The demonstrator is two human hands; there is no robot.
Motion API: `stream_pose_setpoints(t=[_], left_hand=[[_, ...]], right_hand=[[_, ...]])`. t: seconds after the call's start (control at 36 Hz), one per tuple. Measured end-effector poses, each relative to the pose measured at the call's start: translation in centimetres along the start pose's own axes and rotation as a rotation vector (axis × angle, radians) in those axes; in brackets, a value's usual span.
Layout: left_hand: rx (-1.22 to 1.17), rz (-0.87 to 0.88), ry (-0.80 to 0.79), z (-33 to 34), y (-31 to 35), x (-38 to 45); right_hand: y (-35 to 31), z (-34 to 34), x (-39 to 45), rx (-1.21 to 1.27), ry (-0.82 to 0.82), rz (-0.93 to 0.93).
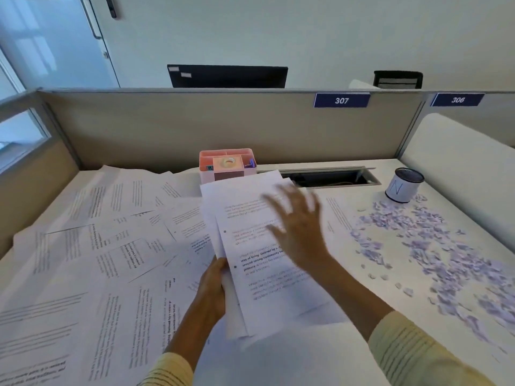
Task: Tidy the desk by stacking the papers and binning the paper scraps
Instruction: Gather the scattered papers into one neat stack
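A sheaf is gripped at its near-left edge by the left hand, presumably for squaring. The right hand, fingers spread, empty, is blurred above it. Scraps are strewn to its right.

"307" is shown on one blue sign on the partition and "306" on another; a large "N" is written on the small bin
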State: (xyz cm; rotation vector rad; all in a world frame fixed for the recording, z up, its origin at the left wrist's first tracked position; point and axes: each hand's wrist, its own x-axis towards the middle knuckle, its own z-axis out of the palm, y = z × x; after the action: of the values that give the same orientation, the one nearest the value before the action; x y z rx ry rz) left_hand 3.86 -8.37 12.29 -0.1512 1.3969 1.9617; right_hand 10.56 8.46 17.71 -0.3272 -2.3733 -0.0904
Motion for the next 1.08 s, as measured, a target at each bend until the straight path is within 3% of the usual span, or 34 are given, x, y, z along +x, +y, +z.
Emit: stream_pose_setpoints(t=[0.06, 0.14, 0.19, 0.28, 0.39, 0.53, 0.64, 0.89, 1.08], left_hand=[[0.045, 0.016, 0.023, -0.2, 0.3, -0.1], [0.042, 0.035, 0.003, -0.1, 0.8, -0.3], [0.051, 0.047, -0.044, 0.2, 1.2, 0.0], [0.206, 0.081, -0.126, 1.0, 1.5, 0.3], [0.339, 0.262, -0.283, 1.7, 2.3, 0.1], [0.379, 0.364, -0.252, 1.8, 4.3, 0.5], [0.431, 0.445, -0.210, 2.3, 5.1, 0.8], [0.469, 0.466, -0.212, 2.2, 2.9, 0.6], [0.475, 0.519, -0.204, 1.8, 2.6, 0.4]], right_hand=[[2.9, -1.0, -0.1, 0.141, -0.022, 0.478], [7.0, -1.8, -0.5, 0.765, -0.326, 1.126], [8.4, -1.9, -1.3, 1.155, -0.510, 1.292], [8.8, -1.2, -2.6, 1.336, -0.596, 1.188], [8.4, -1.5, -2.3, 1.410, -0.490, 1.033], [8.7, -2.7, -0.9, 1.359, -0.312, 0.877], [8.3, -3.0, -0.3, 1.353, -0.286, 0.751], [6.6, -0.9, -2.4, 1.330, -0.274, 0.851], [6.4, -1.3, -2.0, 1.304, -0.264, 0.796]])
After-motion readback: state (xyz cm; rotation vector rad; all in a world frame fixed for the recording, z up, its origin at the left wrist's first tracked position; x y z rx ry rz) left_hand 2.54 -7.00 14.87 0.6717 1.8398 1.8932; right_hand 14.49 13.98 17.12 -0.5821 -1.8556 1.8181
